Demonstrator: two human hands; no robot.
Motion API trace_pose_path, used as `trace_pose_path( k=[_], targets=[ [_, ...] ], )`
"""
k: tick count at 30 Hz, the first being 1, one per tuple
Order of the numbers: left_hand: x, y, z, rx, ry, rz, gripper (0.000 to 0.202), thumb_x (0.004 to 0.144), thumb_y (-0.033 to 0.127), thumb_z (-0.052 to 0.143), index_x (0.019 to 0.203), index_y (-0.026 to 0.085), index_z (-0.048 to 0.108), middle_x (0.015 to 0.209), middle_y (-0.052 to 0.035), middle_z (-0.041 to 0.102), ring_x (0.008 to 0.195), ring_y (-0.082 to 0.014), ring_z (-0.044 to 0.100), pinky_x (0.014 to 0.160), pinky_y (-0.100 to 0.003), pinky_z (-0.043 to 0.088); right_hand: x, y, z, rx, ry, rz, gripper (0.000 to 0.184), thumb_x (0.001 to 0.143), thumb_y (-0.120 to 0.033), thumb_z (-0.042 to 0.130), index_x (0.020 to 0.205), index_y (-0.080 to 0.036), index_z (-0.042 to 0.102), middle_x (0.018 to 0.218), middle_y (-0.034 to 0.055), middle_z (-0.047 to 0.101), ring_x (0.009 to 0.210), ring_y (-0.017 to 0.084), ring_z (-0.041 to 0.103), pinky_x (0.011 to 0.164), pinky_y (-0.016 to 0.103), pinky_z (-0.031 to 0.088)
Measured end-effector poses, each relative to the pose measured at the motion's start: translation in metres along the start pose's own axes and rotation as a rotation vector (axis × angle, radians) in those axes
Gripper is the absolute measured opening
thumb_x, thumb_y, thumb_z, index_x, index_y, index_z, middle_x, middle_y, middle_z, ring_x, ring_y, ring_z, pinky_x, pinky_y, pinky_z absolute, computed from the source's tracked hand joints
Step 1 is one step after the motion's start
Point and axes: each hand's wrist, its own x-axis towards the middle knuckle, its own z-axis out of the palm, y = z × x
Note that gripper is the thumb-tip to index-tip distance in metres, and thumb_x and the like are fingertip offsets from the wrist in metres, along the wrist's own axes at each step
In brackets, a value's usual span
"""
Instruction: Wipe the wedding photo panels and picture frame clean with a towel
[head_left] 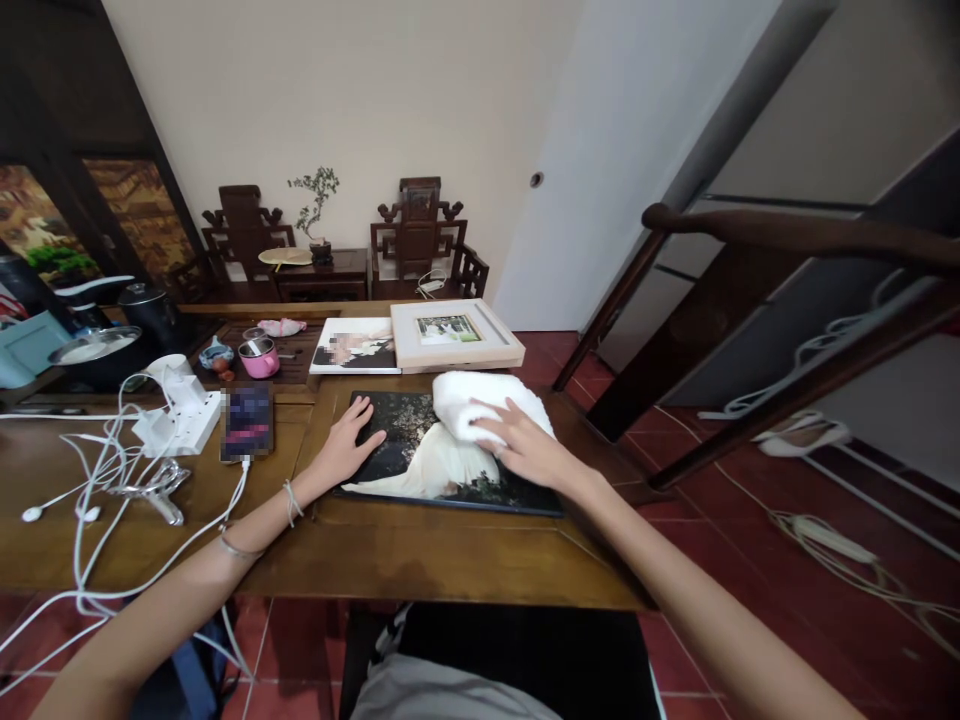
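Observation:
A dark glossy photo panel (405, 455), showing a pale gown with a long train, lies flat on the wooden table. My left hand (349, 440) rests on its left edge with the fingers spread. Over the panel's upper right part is a folded white fluffy towel (484, 395). My right hand (525, 445) grips the towel's near side and presses it onto the panel, its fingertips partly sunk in the pile. The towel hides the panel's upper right corner.
Behind the panel lie a framed photo (480, 335) and a photo album (352, 345). Left of it are a charging phone (247, 425), a white power strip (184, 420), tangled cables and a pink cup (259, 355). A wooden chair (697, 290) stands close on the right.

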Motion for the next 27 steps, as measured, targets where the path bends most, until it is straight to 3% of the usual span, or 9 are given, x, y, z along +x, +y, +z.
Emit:
trace_pose_path(
  k=[2,5,8,11,17,20,23,27],
  targets=[
    [0.0,0.0,0.001,-0.002,-0.001,0.001,0.055,0.087,0.044,0.046,0.133,0.014,0.044,0.145,-0.0095,0.034,0.137,-0.0225,0.025,0.112,-0.041,0.023,-0.03,-0.022,-0.003,0.028,-0.011,-0.038,0.027,0.086,-0.02,0.043,0.105,-0.02,0.062,0.143,0.0124,0.039,0.132,0.028,0.033,0.108,0.058,0.015],
    [0.0,-0.001,0.002,0.003,0.003,0.001,0.055,0.087,0.043,0.045,0.133,0.014,0.044,0.146,-0.0093,0.033,0.137,-0.0225,0.024,0.112,-0.041,0.023,-0.069,-0.049,-0.009,0.079,-0.081,-0.112,0.026,0.083,-0.017,0.044,0.099,-0.022,0.064,0.143,0.0093,0.039,0.136,0.027,0.024,0.109,0.059,0.01],
    [0.001,-0.002,0.002,0.013,0.0,0.001,0.055,0.087,0.043,0.045,0.132,0.013,0.044,0.146,-0.0102,0.033,0.137,-0.0226,0.024,0.112,-0.041,0.023,-0.083,-0.058,-0.014,0.099,-0.126,-0.151,0.025,0.082,-0.016,0.044,0.096,-0.023,0.064,0.143,0.007,0.039,0.136,0.026,0.023,0.11,0.059,0.009],
    [0.001,0.0,0.002,0.02,-0.008,-0.001,0.056,0.087,0.043,0.045,0.132,0.01,0.044,0.145,-0.0123,0.034,0.137,-0.0226,0.024,0.112,-0.039,0.023,-0.066,-0.045,-0.013,0.079,-0.106,-0.131,0.024,0.085,-0.019,0.043,0.099,-0.021,0.063,0.14,0.0105,0.044,0.134,0.026,0.028,0.11,0.057,0.011],
    [0.001,-0.002,0.002,0.023,-0.001,-0.015,0.056,0.088,0.043,0.045,0.132,0.01,0.044,0.145,-0.0132,0.033,0.138,-0.0217,0.022,0.112,-0.039,0.023,0.015,0.001,0.0,-0.003,-0.028,-0.031,0.03,0.09,-0.023,0.037,0.111,-0.019,0.059,0.131,0.0127,0.053,0.126,0.028,0.041,0.106,0.058,0.019],
    [0.002,-0.005,0.003,0.024,0.021,-0.037,0.056,0.088,0.043,0.044,0.132,0.01,0.044,0.145,-0.014,0.033,0.138,-0.0226,0.022,0.111,-0.041,0.024,0.037,0.008,0.004,-0.021,-0.016,-0.007,0.032,0.09,-0.023,0.037,0.114,-0.016,0.057,0.125,0.014,0.057,0.123,0.029,0.045,0.105,0.059,0.02],
    [0.004,-0.007,0.004,0.023,0.023,-0.033,0.056,0.087,0.043,0.045,0.132,0.007,0.044,0.145,-0.0156,0.033,0.138,-0.0231,0.022,0.111,-0.04,0.024,0.026,-0.007,0.004,-0.009,-0.028,-0.02,0.031,0.09,-0.021,0.037,0.113,-0.019,0.058,0.131,0.0124,0.052,0.13,0.027,0.035,0.106,0.058,0.018],
    [0.004,-0.007,0.004,0.026,0.021,-0.04,0.057,0.087,0.042,0.045,0.132,0.007,0.043,0.145,-0.0165,0.032,0.138,-0.0233,0.023,0.111,-0.04,0.025,-0.023,-0.051,-0.003,0.038,-0.089,-0.096,0.028,0.085,-0.016,0.041,0.106,-0.02,0.061,0.141,0.0117,0.041,0.135,0.025,0.027,0.109,0.057,0.012]
  ],
)
